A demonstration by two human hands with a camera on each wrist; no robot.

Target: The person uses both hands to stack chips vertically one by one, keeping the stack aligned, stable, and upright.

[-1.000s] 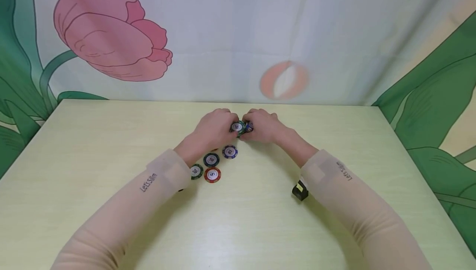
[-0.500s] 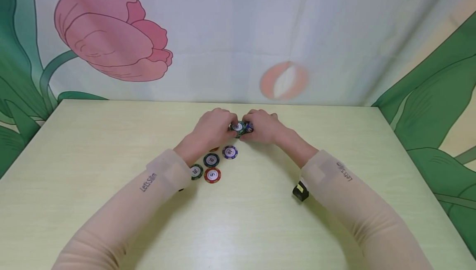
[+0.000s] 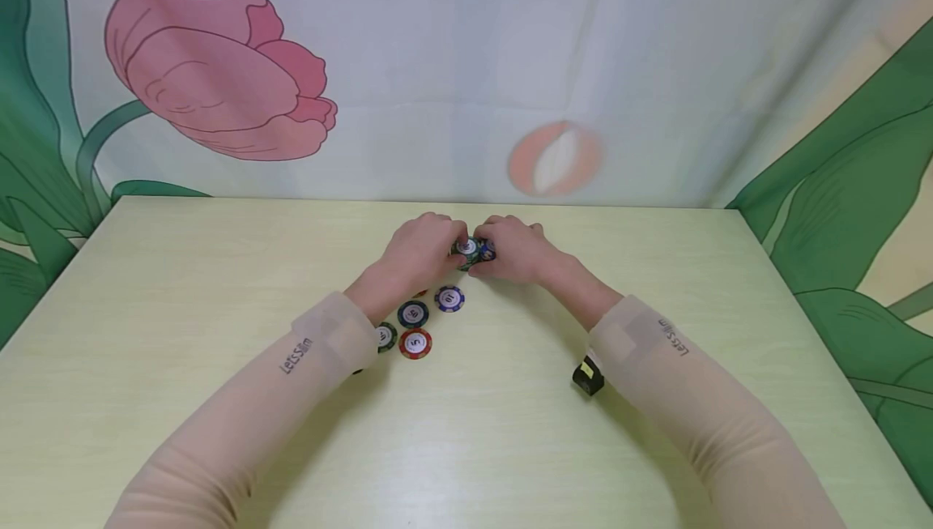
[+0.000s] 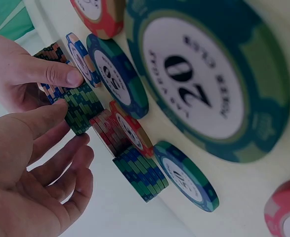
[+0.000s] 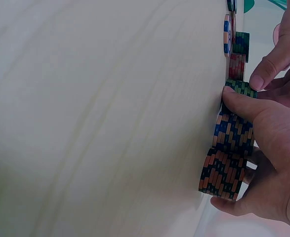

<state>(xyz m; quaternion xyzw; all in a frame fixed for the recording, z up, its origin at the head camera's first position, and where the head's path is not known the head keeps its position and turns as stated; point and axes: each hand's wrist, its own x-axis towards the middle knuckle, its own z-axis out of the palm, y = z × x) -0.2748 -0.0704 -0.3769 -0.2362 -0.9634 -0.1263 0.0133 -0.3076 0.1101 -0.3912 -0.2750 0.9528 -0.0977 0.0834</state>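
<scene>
My left hand (image 3: pixel 423 249) pinches a short stack of green poker chips (image 4: pixel 83 111) between thumb and fingers. Facing it, my right hand (image 3: pixel 513 247) holds a row of stacks from the side. Its thumb reaches to the green stack in the right wrist view, and its other fingers curl round behind a blue stack (image 5: pixel 233 134) and a taller black-and-orange stack (image 5: pixel 223 174). Beyond the green chips, the row continues with a red stack (image 4: pixel 106 132) and a blue-green stack (image 4: pixel 141 173), both mostly hidden by the left hand in the head view.
Loose chips lie flat nearer me: a purple-blue one (image 3: pixel 449 298), a dark blue one (image 3: pixel 413 314), a red one (image 3: pixel 415 343) and a green one (image 3: pixel 387 337) partly under the left sleeve. A small black object (image 3: pixel 588 376) with a yellow patch sits beside the right sleeve.
Both hands stay at the stacks. The left fingertips shift slightly at the green stack; the loose chips have not moved.
</scene>
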